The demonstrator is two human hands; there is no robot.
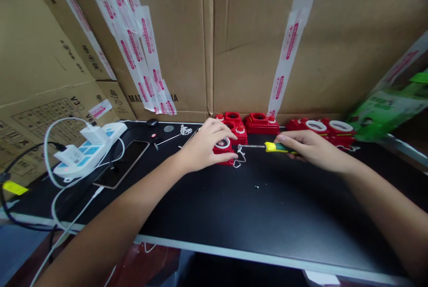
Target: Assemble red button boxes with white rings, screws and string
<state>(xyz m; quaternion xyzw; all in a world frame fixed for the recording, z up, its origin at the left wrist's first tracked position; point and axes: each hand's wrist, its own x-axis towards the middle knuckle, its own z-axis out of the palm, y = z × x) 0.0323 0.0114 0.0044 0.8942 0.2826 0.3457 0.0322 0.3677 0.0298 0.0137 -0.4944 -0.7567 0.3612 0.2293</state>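
My left hand (204,145) is closed around a red camera-shaped plastic case (224,158) with a round opening on its front face, steadying it on the black table (207,207). Between my right hand's (312,148) fingers is a screwdriver (274,146) with a yellow and green handle, held level. Its shaft points left, and the tip meets the right side of the case, beside a white cord loop (239,160). Whether the tip sits in a screw is too small to tell. A small screw (256,187) lies on the table in front.
Behind stand more red cases (262,124), and others with white rings (339,126) to the right. A green plastic package (384,115) is at far right. Leftward lie a phone (125,162), a power strip (90,149) with cables, and a metal rod (167,140). Cardboard (247,55) walls the back.
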